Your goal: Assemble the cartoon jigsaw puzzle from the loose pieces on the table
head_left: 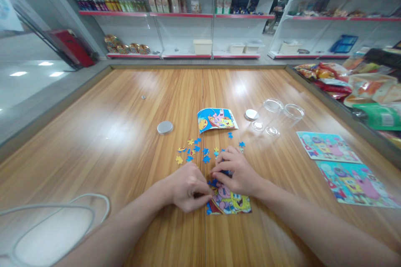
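Observation:
A partly joined jigsaw puzzle with a yellow and a pink cartoon figure lies flat on the table before me. My left hand is at its left edge, fingers curled and thumb and forefinger pinched together; whatever is between them is hidden. Over the puzzle's upper part bends my right hand, its thumb and fingertips drawn close together, with dark blue showing beneath. I cannot make out what those fingertips hold. Loose puzzle pieces, mostly blue and yellow, lie scattered just beyond both hands. Behind them is a slightly curled reference picture.
Two clear jars and a silver lid stand right of the picture. Another lid lies left. Two cartoon sheets are at the right, a white cable at the lower left. Snack packets border the table.

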The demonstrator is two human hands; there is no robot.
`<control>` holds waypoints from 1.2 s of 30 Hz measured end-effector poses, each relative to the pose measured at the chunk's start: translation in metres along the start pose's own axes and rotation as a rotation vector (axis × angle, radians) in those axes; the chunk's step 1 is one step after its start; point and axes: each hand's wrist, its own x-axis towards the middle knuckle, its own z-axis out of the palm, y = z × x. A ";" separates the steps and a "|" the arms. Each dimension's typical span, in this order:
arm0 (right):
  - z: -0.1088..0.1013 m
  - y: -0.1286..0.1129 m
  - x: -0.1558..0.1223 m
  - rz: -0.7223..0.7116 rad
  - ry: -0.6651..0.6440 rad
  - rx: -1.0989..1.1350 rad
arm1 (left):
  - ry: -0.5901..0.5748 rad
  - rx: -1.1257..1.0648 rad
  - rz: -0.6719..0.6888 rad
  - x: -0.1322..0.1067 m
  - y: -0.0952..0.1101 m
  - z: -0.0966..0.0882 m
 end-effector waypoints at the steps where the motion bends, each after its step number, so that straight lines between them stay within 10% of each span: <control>1: -0.001 0.001 0.000 0.011 0.032 0.016 | 0.008 0.008 0.005 0.000 0.000 0.001; 9: -0.004 0.008 0.002 0.126 0.212 0.136 | 0.191 0.145 0.007 -0.006 -0.007 0.007; 25: -0.004 0.011 0.003 0.316 0.232 0.441 | 0.137 0.203 0.015 -0.003 -0.008 0.006; 36: -0.007 0.013 0.002 0.390 0.377 0.484 | 0.510 0.276 -0.212 -0.008 -0.018 0.009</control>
